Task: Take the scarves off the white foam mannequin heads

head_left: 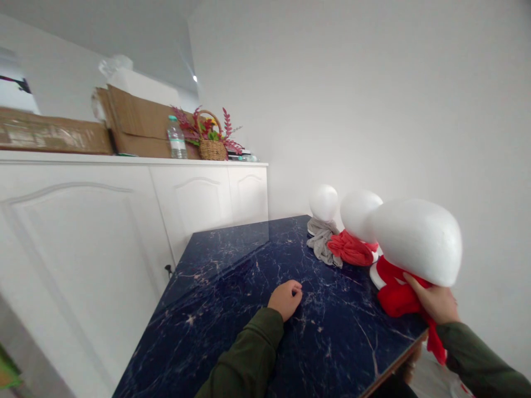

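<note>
Three white foam heads stand in a row on the right side of a dark blue marble table. The nearest head wears a red scarf, and my right hand grips that scarf at its neck. The middle head has a red scarf too. A grey scarf wraps the farthest head. My left hand rests on the tabletop as a loose fist, holding nothing.
White cabinets run along the left, close to the table's left edge. On top sit cardboard boxes, a water bottle and a wicker basket of flowers. A white wall stands behind the heads.
</note>
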The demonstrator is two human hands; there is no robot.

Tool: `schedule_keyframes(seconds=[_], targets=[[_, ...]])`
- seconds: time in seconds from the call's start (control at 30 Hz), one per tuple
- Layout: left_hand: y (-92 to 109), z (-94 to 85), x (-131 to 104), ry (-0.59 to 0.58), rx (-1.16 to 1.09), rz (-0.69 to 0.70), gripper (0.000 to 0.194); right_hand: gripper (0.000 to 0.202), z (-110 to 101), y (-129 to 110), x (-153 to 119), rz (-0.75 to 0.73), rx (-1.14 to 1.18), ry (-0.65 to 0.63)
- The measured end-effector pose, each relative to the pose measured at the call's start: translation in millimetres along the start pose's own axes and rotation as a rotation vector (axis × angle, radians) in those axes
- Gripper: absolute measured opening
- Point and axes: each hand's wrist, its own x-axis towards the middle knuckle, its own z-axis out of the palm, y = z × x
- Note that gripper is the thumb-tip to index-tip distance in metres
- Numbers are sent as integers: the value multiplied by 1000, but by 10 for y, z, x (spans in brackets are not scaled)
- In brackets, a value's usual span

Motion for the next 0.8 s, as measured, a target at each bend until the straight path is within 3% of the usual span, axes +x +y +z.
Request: schedule_keyframes(seconds=[0.1, 0.33, 0.57, 0.8], targets=[[5, -4, 2, -8, 0, -2, 22, 77, 25, 38, -24, 32, -33, -2], [15, -8, 2, 2, -6, -7, 23, 62, 34, 127, -121, 19, -73, 109], [18, -8, -3, 9, -18, -3, 22, 42, -14, 282, -146, -198, -161, 121], [55, -10, -28, 35, -36, 29, 21, 28, -12, 204, -250, -142, -137, 247]])
